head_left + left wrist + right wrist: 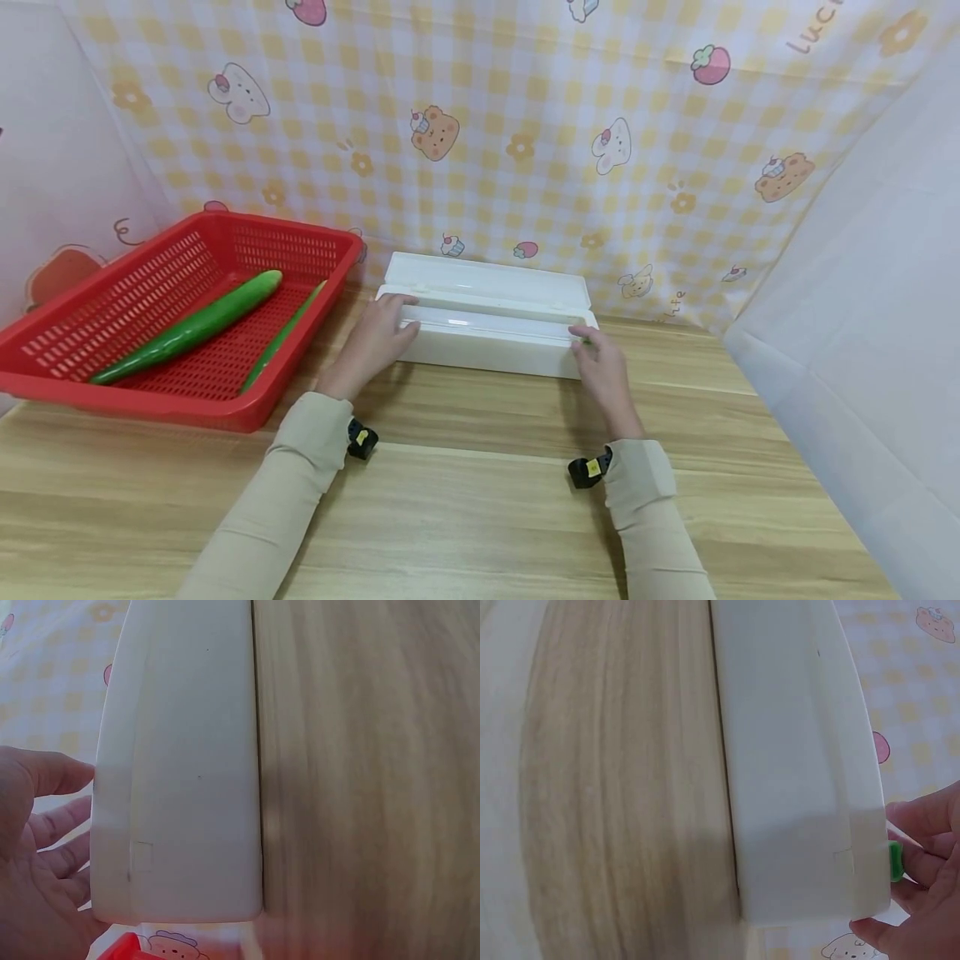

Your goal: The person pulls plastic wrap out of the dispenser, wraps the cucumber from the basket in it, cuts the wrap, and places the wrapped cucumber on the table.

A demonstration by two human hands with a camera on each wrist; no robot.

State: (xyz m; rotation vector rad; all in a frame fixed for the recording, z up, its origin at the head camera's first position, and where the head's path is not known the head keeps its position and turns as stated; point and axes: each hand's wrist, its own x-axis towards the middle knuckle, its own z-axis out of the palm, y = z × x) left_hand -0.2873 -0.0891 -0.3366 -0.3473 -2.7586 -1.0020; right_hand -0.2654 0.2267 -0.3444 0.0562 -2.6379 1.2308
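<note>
A long white box (487, 357), its lid (491, 279) raised at the back, holds a pale roll (480, 323) that looks like cling film. My left hand (377, 336) is at the box's left end. In the left wrist view its thumb (71, 774) meets the top edge, and the other fingers bend loosely behind. Over the right end lies my right hand (602, 367). A small green piece (895, 861) shows between its thumb and fingers in the right wrist view; I cannot tell whether they pinch it. The lowest finger touches the box's end corner.
To the left stands a red plastic basket (258, 412) with two long green cucumbers, one (195, 327) lying fully in view. Wood-grain tabletop (472, 517) extends in front of the box. A yellow checked cloth (487, 192) hangs behind, with white sheets at both sides.
</note>
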